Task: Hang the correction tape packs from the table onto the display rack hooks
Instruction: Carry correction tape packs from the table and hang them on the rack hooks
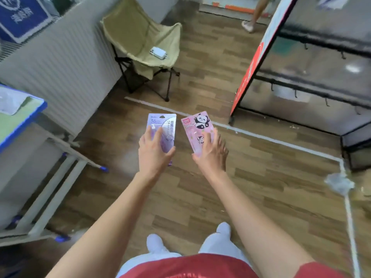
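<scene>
My left hand [153, 150] grips a purple correction tape pack [163, 125] by its lower half, card upright in front of me. My right hand [210, 151] holds a pink panda correction tape pack [197, 125] the same way. Both packs hang in the air above the wooden floor, side by side and a little apart. The display rack [309, 87] stands at the right, with black rails and small hooks [296, 94] on a shiny back panel; the hooks in view are bare. The table [26, 115] with a blue edge is at the far left.
A beige folding chair [146, 49] with a white device on its seat stands ahead at the left. A white radiator wall runs along the left. A person's legs [255, 13] show at the top. White tape lines cross the floor.
</scene>
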### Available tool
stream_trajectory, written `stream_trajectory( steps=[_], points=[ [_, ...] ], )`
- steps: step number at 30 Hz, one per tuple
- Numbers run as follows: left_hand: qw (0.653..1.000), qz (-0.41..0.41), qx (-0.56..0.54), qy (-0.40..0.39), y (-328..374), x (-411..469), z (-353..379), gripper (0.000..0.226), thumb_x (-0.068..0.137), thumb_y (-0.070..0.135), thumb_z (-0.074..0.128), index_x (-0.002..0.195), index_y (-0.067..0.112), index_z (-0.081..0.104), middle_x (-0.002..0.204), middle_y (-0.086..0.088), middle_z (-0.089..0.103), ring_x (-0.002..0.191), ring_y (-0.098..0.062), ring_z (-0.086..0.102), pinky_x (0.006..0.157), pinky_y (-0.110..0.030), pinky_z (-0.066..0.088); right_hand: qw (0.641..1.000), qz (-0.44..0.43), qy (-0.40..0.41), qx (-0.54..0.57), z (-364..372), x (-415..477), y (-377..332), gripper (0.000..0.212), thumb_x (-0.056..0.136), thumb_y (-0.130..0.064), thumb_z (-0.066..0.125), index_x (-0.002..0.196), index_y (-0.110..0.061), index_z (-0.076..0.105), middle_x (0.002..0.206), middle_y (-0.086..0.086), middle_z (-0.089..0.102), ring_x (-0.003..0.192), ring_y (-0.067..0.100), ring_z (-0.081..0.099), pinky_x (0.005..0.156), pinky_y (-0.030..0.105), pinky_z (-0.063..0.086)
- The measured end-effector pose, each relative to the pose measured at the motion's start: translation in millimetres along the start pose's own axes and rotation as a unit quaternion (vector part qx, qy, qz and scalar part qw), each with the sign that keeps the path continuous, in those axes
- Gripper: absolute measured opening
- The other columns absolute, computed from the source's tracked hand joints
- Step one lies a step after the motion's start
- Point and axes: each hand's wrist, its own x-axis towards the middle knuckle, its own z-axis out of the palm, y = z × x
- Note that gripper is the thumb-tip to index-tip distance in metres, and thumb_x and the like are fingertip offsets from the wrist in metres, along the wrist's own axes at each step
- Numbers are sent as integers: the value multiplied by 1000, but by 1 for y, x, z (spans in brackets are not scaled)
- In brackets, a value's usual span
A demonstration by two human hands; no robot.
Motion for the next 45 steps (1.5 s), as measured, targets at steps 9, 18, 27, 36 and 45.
stream_trajectory(
  steps=[9,18,27,36,45],
  points=[
    [991,122,-46,-18,229,25,131,72,82,30,69,145,16,37,156,-13,23,137,-34,25,106,-38,30,979,109,170,34,-98,52,215,84,46,-17,88,121,-12,50,135,22,50,112,46,54,80,53,49],
    [972,220,-65,-49,392,52,211,74,80,25,70,145,14,37,156,-13,22,139,-33,24,106,-41,30,950,188,247,32,-179,104,358,71,68,-16,77,132,-11,49,150,20,32,128,42,39,94,54,40],
    [955,275,-105,-30,528,126,275,75,79,22,70,145,14,37,155,-15,24,139,-36,24,107,-45,28,928,184,323,10,-249,198,458,71,66,-21,83,128,-8,52,145,21,38,125,42,45,88,54,46],
    [940,323,-111,11,634,177,306,75,77,23,75,143,11,41,152,-19,28,136,-40,28,106,-46,31,914,167,369,15,-320,267,531,68,75,-27,78,133,-11,46,149,18,31,129,40,38,95,53,40],
    [947,298,-105,52,712,197,338,78,79,24,74,146,16,36,154,-16,25,138,-38,24,106,-47,31,908,87,407,45,-367,328,604,78,59,-24,88,123,-14,44,134,22,49,117,43,51,86,56,47]
  ],
)
